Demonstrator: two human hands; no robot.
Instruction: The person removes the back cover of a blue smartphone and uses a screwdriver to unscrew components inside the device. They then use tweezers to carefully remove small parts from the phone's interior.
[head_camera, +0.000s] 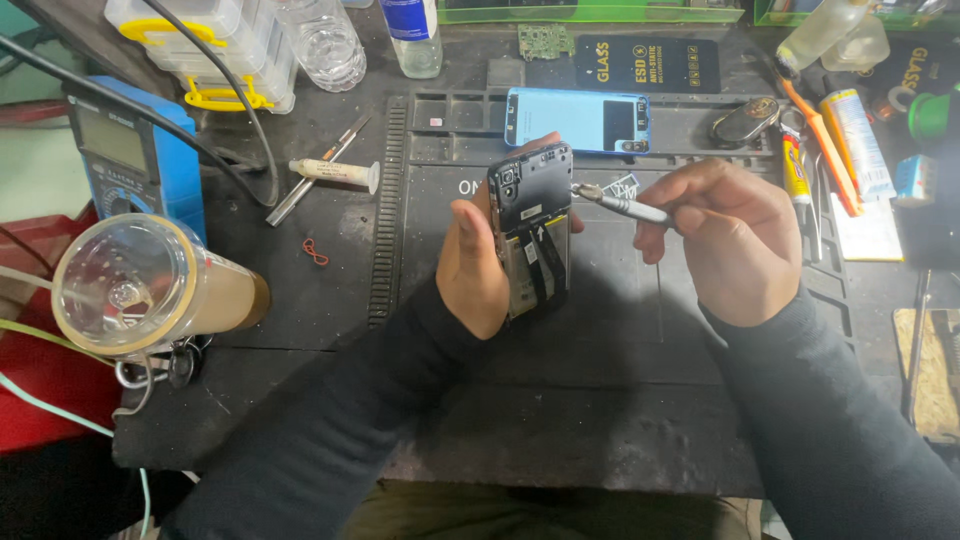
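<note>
Dark and cluttered, the repair bench (600, 400) I look down on carries a black work mat (620, 330) with ribbed edges, and over its middle I hold an opened phone (530, 225) with its back cover off. My left hand (475, 265) wraps the phone from its left side, thumb on the near edge and fingertips curling over the top, so the fingers are closed firmly round the frame and it stands tilted up off the mat. My right hand (735, 240) is pinched shut on a slim metal screwdriver (620, 205), whose tip meets the phone's upper right edge, just beside the black shield over the camera. I judge the phone to be light but fragile: the exposed board and the flat black ribbon cables down its middle would not take pressure, so the stiff outer frame is the place to grip, as my left hand does now. A light blue back cover (578, 120) lies flat on the mat's far tray, well apart from the phone. Off to the left sit a small syringe (335, 172), a blue multimeter (135, 160) and a clear plastic cup (150, 285) on its side; tubes and tools crowd the right edge.
</note>
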